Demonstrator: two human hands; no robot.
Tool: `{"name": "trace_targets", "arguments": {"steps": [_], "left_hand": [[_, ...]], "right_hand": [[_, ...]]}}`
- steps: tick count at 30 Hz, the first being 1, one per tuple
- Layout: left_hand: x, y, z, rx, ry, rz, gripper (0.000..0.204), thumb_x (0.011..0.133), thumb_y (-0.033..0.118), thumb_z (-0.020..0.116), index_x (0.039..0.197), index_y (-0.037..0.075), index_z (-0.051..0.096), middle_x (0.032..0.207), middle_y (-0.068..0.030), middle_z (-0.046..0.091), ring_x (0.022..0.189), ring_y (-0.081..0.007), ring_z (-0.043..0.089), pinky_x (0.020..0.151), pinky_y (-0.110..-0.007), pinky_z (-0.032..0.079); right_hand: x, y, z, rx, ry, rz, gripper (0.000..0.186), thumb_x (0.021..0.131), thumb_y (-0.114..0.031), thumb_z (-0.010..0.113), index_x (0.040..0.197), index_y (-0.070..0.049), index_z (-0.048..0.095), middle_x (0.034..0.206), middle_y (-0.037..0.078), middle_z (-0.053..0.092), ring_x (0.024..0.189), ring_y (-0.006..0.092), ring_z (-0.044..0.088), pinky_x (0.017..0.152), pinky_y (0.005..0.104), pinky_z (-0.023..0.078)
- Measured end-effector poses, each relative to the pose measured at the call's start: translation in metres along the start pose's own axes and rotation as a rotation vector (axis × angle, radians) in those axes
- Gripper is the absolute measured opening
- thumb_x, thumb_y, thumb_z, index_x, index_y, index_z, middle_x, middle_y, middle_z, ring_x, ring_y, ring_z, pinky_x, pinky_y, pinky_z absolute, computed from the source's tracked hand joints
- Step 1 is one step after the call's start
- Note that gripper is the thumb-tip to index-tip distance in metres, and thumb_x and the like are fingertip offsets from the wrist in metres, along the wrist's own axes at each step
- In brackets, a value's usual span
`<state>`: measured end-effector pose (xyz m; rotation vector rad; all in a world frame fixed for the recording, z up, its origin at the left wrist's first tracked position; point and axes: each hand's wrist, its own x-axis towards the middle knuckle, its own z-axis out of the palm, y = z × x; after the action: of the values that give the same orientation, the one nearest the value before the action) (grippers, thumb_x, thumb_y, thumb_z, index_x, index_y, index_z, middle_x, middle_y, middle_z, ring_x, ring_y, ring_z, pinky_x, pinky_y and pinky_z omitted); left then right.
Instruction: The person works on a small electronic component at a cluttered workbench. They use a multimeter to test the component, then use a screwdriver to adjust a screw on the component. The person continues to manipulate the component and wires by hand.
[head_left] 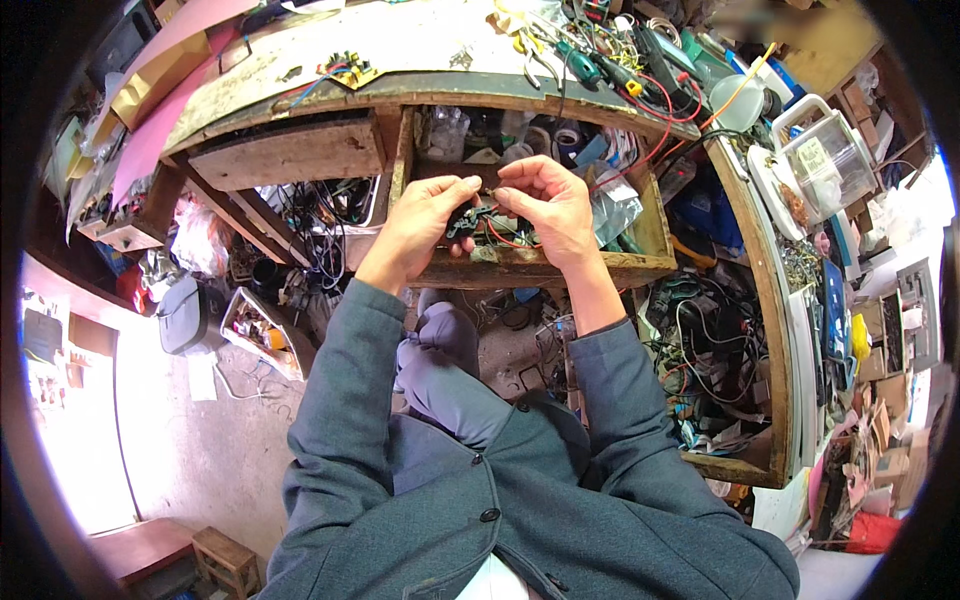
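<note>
My left hand point(422, 222) is closed round a small black plastic part point(464, 222), its thumb pressing along the upper side. Close beside it, my right hand point(550, 208) pinches something tiny between thumb and forefinger; what it is I cannot make out. A thin red wire point(512, 242) hangs just below the fingers. Both hands are held over an open wooden drawer point(610, 268) filled with plastic bags, packets and small parts.
On the bench top point(300, 98) beyond lie a small yellow circuit board point(350, 72), pliers point(538, 62) and a green-handled screwdriver point(580, 64). A clear plastic container point(828, 162) stands at the right. Tangled cables point(715, 340) fill the lower right compartment. A wooden stool point(226, 560) stands lower left.
</note>
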<state>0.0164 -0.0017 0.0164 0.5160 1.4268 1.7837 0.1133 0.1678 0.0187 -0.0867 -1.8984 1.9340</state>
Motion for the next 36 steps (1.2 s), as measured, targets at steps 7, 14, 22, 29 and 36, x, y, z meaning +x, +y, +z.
{"name": "trace_targets", "arguments": {"steps": [7,14,22,29,36], "left_hand": [[-0.001,0.001,0.002,-0.003,-0.054,0.047,0.025,0.098,0.032,0.062,0.091,0.009,0.065,0.077,-0.0006,0.064,0.058,-0.0109,0.063,0.045,-0.024,0.046],[0.000,-0.005,-0.001,-0.010,-0.042,0.093,0.021,0.099,0.026,0.062,0.092,0.007,0.067,0.078,-0.0010,0.065,0.060,-0.0094,0.063,0.046,-0.024,0.050],[-0.005,-0.010,0.005,0.026,0.030,0.190,0.018,0.097,0.024,0.064,0.098,0.007,0.068,0.083,0.0003,0.066,0.060,-0.0094,0.064,0.046,-0.023,0.050],[-0.004,-0.012,0.007,0.081,0.066,0.214,0.015,0.096,0.019,0.065,0.099,0.005,0.068,0.083,-0.0001,0.067,0.060,-0.0084,0.063,0.046,-0.022,0.051],[-0.005,-0.011,0.007,0.065,0.068,0.199,0.015,0.097,0.019,0.063,0.097,0.005,0.068,0.082,-0.0005,0.067,0.061,-0.0078,0.062,0.047,-0.022,0.051]], "right_hand": [[-0.009,0.000,0.012,-0.281,0.048,-0.238,0.016,0.083,0.002,0.071,0.099,-0.001,0.069,0.088,0.003,0.072,0.081,0.0070,0.066,0.072,0.0221,0.053],[-0.009,0.006,0.012,-0.267,0.040,-0.241,0.011,0.084,0.001,0.072,0.095,0.000,0.071,0.083,0.003,0.072,0.074,0.0058,0.063,0.066,0.0215,0.050],[-0.007,0.005,0.005,-0.260,0.015,-0.111,0.009,0.085,-0.008,0.074,0.090,0.000,0.072,0.079,0.001,0.071,0.071,0.0042,0.060,0.063,0.0204,0.048],[-0.007,0.001,0.005,-0.280,-0.011,-0.014,0.007,0.086,-0.004,0.073,0.090,0.000,0.070,0.080,0.000,0.068,0.074,0.0041,0.060,0.067,0.0193,0.048],[-0.007,0.004,0.005,-0.316,0.013,-0.084,0.007,0.087,-0.007,0.070,0.088,-0.001,0.068,0.076,-0.001,0.067,0.065,0.0036,0.058,0.058,0.0207,0.046]]}}
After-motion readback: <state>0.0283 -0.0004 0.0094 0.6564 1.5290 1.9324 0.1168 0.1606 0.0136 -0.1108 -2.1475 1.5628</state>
